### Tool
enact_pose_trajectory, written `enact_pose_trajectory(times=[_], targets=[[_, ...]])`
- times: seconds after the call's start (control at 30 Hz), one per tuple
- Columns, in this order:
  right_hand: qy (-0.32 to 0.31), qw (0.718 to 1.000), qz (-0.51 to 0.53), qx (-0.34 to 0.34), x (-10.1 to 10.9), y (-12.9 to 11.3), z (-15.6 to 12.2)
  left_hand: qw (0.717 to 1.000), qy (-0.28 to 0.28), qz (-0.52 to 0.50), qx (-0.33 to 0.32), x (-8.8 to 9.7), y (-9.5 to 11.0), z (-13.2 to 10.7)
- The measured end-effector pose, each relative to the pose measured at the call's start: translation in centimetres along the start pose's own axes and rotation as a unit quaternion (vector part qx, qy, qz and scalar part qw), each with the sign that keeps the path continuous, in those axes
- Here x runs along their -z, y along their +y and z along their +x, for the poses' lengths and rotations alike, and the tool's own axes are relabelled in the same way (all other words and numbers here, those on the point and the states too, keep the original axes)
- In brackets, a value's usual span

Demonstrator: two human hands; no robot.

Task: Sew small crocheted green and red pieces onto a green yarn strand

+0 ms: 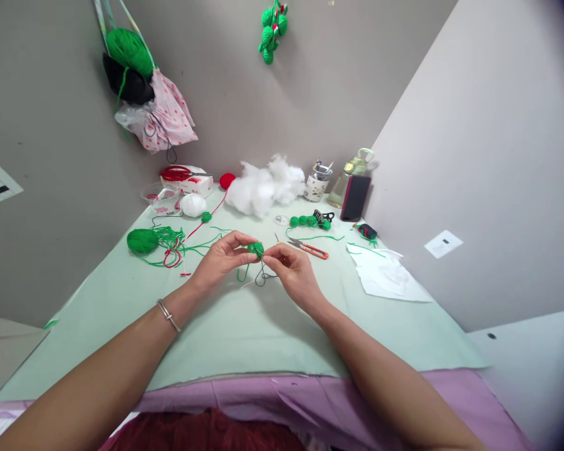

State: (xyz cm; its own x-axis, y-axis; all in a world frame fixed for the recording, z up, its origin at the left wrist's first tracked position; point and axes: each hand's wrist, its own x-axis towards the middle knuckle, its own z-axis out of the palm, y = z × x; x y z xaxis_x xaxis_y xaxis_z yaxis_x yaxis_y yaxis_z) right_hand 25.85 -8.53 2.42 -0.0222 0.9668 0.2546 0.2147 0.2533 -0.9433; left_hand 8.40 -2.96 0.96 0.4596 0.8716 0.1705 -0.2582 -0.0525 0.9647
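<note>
Between the fingertips of my left hand [225, 254] is a small green crocheted ball [255, 250], held above the table. My right hand [294, 272] pinches at the ball's right side, where a dark thread [262, 277] comes out and hangs in loops below. Whether a needle is also in those fingers is too small to tell. A green yarn tail [242, 273] dangles under the ball. Just beyond my right hand lie orange-handled thread snips [310, 248].
Left on the table are a green yarn ball [142, 240] with loose strands and a white yarn ball [193, 205]. Behind sit white stuffing [266, 186], a pen cup [317, 183], a bottle [348, 181] and a phone [356, 198]. Several green crocheted balls [303, 221] and white sheets [385, 274] lie right.
</note>
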Motion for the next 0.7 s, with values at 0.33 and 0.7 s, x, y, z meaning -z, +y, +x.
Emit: enact_pose_trajectory(times=[0.33,0.7], targets=[[0.011,1.000,-0.007,-0.003,-0.3,-0.3,0.0,1.000,0.009,-0.013,-0.012,-0.3,-0.4,0.0],[-0.034,0.998,-0.014,-0.050,0.0,-1.2,-0.2,0.999,0.023,0.016,-0.026,0.1,-0.5,0.1]])
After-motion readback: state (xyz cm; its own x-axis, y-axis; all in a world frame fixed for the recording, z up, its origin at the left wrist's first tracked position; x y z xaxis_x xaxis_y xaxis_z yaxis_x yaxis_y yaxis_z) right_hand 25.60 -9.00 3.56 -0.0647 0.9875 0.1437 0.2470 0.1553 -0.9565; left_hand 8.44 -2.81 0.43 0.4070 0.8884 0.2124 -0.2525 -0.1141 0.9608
